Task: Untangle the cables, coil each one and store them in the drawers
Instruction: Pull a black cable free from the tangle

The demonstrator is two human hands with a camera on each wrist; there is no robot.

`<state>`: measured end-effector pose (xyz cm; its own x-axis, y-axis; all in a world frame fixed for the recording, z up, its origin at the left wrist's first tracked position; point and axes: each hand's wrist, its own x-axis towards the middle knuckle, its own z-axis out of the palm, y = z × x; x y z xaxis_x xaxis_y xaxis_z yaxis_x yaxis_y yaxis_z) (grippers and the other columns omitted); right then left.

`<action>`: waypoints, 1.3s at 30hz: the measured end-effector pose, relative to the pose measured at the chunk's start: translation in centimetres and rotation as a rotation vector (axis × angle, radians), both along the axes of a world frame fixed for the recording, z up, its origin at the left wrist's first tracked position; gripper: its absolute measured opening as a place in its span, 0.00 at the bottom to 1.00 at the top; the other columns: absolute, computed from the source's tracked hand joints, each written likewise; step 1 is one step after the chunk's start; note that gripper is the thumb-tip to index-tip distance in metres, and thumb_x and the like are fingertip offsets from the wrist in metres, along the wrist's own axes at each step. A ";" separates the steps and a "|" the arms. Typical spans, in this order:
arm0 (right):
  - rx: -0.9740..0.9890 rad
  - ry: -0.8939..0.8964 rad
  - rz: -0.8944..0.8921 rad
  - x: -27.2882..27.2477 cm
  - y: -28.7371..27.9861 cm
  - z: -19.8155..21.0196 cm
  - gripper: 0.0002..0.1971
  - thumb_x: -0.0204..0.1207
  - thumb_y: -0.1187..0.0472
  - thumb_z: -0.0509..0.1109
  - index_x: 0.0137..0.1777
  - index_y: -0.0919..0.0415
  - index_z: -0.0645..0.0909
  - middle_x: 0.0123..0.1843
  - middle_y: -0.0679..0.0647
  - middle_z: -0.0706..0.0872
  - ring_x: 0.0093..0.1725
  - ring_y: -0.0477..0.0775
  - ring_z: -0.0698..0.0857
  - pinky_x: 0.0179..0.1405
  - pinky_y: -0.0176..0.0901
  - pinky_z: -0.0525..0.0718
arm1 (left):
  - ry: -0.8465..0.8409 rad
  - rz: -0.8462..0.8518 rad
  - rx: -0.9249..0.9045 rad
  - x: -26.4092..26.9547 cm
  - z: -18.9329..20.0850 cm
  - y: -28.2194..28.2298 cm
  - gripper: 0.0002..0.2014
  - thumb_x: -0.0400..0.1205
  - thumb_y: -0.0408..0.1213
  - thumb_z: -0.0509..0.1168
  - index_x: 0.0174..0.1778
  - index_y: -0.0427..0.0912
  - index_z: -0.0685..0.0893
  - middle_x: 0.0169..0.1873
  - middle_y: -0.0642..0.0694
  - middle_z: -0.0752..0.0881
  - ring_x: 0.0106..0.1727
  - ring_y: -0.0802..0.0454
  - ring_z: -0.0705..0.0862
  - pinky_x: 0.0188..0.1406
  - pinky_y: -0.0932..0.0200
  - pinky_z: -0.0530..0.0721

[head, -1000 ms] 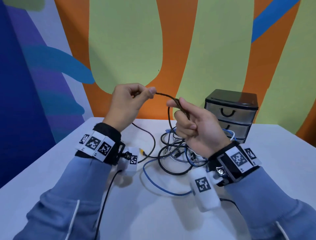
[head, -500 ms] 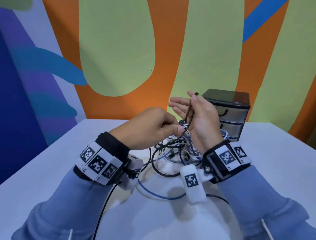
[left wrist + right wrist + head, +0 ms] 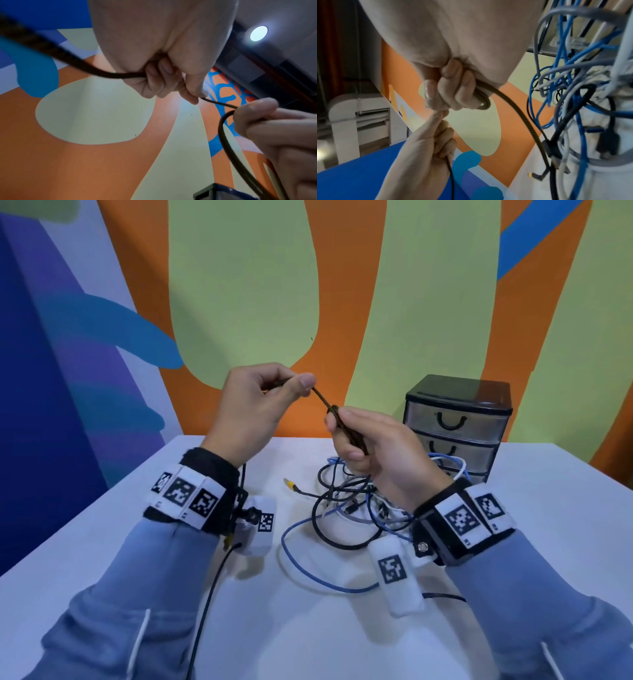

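A dark braided cable [image 3: 326, 402] stretches between my two raised hands above the table. My left hand [image 3: 260, 402] pinches it between thumb and forefinger [image 3: 192, 93], and the cable runs on down past my left wrist. My right hand [image 3: 373, 446] grips a small folded loop of the same cable [image 3: 481, 101] in its curled fingers. Below my hands lies the tangle of cables [image 3: 356, 505]: blue, black, grey and white ones knotted together. One loose end has a yellow plug [image 3: 289, 484]. The black drawer unit [image 3: 457, 422] stands behind the tangle, its drawers closed.
The white table [image 3: 102, 542] runs to the painted orange and green wall. A long blue cable loop [image 3: 308, 573] trails toward me from the tangle. Black leads from the wrist cameras hang by my forearms.
My hands were close together half a second ago; the left hand has now drawn away up and to the left, pulling a short length of the braided cable taut between them.
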<state>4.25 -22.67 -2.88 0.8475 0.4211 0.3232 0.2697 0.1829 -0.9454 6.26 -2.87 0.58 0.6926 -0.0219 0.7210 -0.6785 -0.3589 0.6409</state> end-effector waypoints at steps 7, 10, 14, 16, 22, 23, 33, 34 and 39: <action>0.292 0.188 0.188 -0.5 -0.7 0.6 0.15 0.90 0.52 0.58 0.41 0.54 0.74 0.27 0.44 0.58 0.23 0.45 0.49 0.23 0.40 0.47 | 0.039 -0.100 0.025 0.5 -1.1 -1.2 0.09 0.90 0.37 0.70 0.55 0.38 0.94 0.31 0.65 0.85 0.32 0.69 0.78 0.37 0.74 0.73; 0.386 0.216 0.253 -0.8 -0.8 1.0 0.16 0.90 0.51 0.57 0.41 0.54 0.75 0.27 0.45 0.53 0.22 0.44 0.48 0.20 0.37 0.48 | -0.026 -0.113 0.118 0.8 -1.6 -1.6 0.09 0.90 0.39 0.70 0.59 0.59 0.92 0.50 0.47 0.84 0.47 0.59 0.81 0.46 0.66 0.77; 0.411 0.210 0.292 -1.2 -0.4 0.9 0.15 0.89 0.51 0.58 0.43 0.55 0.78 0.27 0.46 0.53 0.20 0.44 0.49 0.18 0.35 0.49 | -0.147 -0.053 0.264 0.8 -2.1 -2.4 0.11 0.86 0.38 0.73 0.53 0.62 0.93 0.44 0.45 0.81 0.44 0.51 0.79 0.45 0.59 0.77; 0.407 0.201 0.256 -1.0 -0.1 0.8 0.14 0.89 0.51 0.59 0.44 0.56 0.79 0.25 0.45 0.54 0.20 0.44 0.49 0.17 0.34 0.50 | -0.050 -0.116 0.269 0.2 -1.9 -2.8 0.14 0.83 0.39 0.74 0.42 0.68 0.90 0.37 0.47 0.85 0.40 0.44 0.81 0.43 0.47 0.82; 0.405 0.110 -0.078 0.9 -0.1 0.1 0.16 0.92 0.53 0.60 0.46 0.59 0.81 0.24 0.45 0.63 0.19 0.40 0.56 0.19 0.33 0.53 | 0.382 -0.428 -0.055 -0.9 -1.5 -3.2 0.16 0.88 0.19 0.60 0.54 0.33 0.93 0.44 0.38 0.94 0.46 0.51 0.91 0.54 0.61 0.89; 0.388 0.080 -0.145 1.2 -0.1 -0.1 0.16 0.93 0.54 0.60 0.46 0.59 0.81 0.24 0.46 0.63 0.19 0.40 0.57 0.19 0.32 0.55 | 0.428 -0.458 -0.118 -0.9 -1.4 -3.1 0.17 0.88 0.19 0.57 0.58 0.30 0.92 0.47 0.34 0.94 0.46 0.48 0.91 0.54 0.60 0.90; -0.187 -0.401 -0.683 1.4 -0.1 -1.4 0.22 0.94 0.49 0.58 0.42 0.61 0.81 0.31 0.53 0.82 0.32 0.45 0.78 0.35 0.44 0.73 | 0.257 -0.352 -0.139 -1.2 -1.3 -3.3 0.30 0.77 0.18 0.77 0.74 0.45 0.86 0.42 0.24 0.90 0.45 0.44 0.89 0.68 0.43 0.89; -0.183 -0.387 -0.662 1.4 0.0 -1.4 0.22 0.94 0.49 0.57 0.43 0.62 0.82 0.31 0.54 0.85 0.32 0.45 0.80 0.36 0.43 0.75 | 0.226 -0.336 -0.142 -1.2 -1.3 -3.4 0.27 0.78 0.18 0.76 0.72 0.45 0.88 0.40 0.25 0.89 0.44 0.45 0.87 0.65 0.44 0.89; -0.098 -0.290 -0.641 1.4 -0.1 -1.4 0.24 0.94 0.50 0.58 0.41 0.65 0.82 0.27 0.47 0.80 0.23 0.43 0.69 0.25 0.36 0.67 | 0.111 -0.291 -0.033 -1.1 -1.8 -3.8 0.11 0.82 0.17 0.72 0.52 0.35 0.95 0.44 0.39 0.95 0.50 0.42 0.93 0.56 0.47 0.91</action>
<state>5.65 -22.79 -4.28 0.8236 -0.0936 0.5594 0.5390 -0.1781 -0.8233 5.14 -6.62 -1.23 0.7350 -0.2085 0.6452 -0.6752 -0.1377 0.7246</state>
